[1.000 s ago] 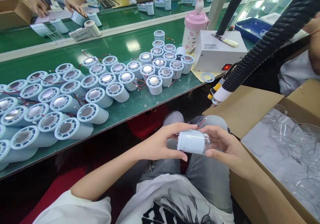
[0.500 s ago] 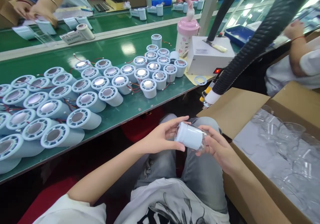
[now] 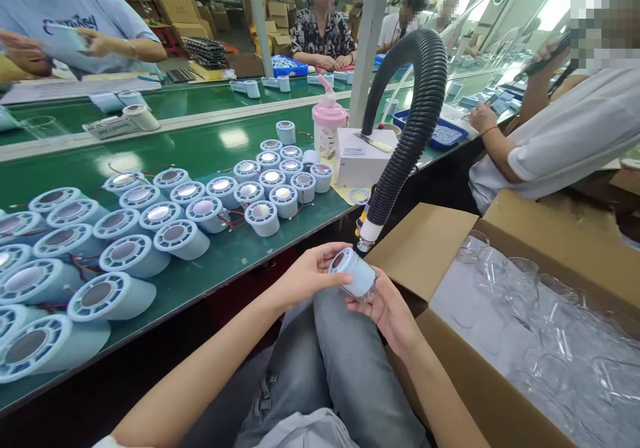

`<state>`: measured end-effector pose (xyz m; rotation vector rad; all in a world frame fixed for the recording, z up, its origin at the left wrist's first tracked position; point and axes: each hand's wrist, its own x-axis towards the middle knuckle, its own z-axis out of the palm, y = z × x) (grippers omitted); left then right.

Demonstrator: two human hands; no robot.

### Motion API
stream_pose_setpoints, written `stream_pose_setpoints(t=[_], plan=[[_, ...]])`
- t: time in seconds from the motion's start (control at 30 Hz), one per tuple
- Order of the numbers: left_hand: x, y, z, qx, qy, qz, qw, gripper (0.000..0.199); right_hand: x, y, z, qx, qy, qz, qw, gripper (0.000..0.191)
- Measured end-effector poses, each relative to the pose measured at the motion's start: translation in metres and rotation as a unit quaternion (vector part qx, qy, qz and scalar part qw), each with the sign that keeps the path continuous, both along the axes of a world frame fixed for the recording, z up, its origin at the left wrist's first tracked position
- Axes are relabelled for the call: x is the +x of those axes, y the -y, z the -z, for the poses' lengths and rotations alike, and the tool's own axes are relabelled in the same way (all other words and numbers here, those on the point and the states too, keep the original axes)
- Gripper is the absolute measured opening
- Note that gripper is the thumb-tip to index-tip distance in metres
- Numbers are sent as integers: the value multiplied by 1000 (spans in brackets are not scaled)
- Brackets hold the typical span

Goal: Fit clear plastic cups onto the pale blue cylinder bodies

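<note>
A light-blue round housing [image 3: 356, 273] is held tilted over my lap, its slotted ring end with a dark disc facing up and left. My left hand [image 3: 311, 273] grips it near that ring end, thumb across the top. My right hand [image 3: 393, 309] is closed round the other end, where a clear plastic cup [image 3: 369, 293] encloses the housing's lower part. How far the cup reaches up is hard to tell. Many similar light-blue housings [image 3: 183, 238] stand and lean in rows on the green bench at my left, some with thin red wires.
An open cardboard box [image 3: 445, 361] at my right holds several clear cups [image 3: 545, 361]. A black ribbed hose [image 3: 423, 121] with a nozzle hangs just beyond my hands, beside a white box [image 3: 357, 158] and a pink-lidded bottle [image 3: 327, 128]. Other people sit across the bench and to the right.
My view has lifted and shifted right. My hands still hold the housing and cup, now turned so the ring end faces more upward, and the left thumb lies across the housing.
</note>
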<state>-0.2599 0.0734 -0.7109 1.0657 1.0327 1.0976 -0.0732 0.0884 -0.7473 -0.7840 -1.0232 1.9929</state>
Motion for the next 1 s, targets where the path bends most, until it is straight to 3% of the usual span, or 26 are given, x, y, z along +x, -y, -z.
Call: stream_pose_setpoints(t=[0.17,0.33,0.47,0.57,0.7,1.0], plan=[[-11,17,0,26,-30,12,999,61,-5,6,4,9,-2,-4,1000,37],[-14,39,-8,145,-135,22,980,52,6,14,-5,33,32,1,999,34],[-13,53,-19,289,-288,30,913,42,17,20,-21,61,82,-31,994,38],[-12,57,-23,361,-343,47,866,41,21,23,-31,61,90,-66,992,43],[-12,60,-21,394,-357,66,845,39,23,27,-38,37,100,-67,992,43],[-6,63,-14,407,-363,64,836,33,34,29,-40,68,139,-44,987,48]])
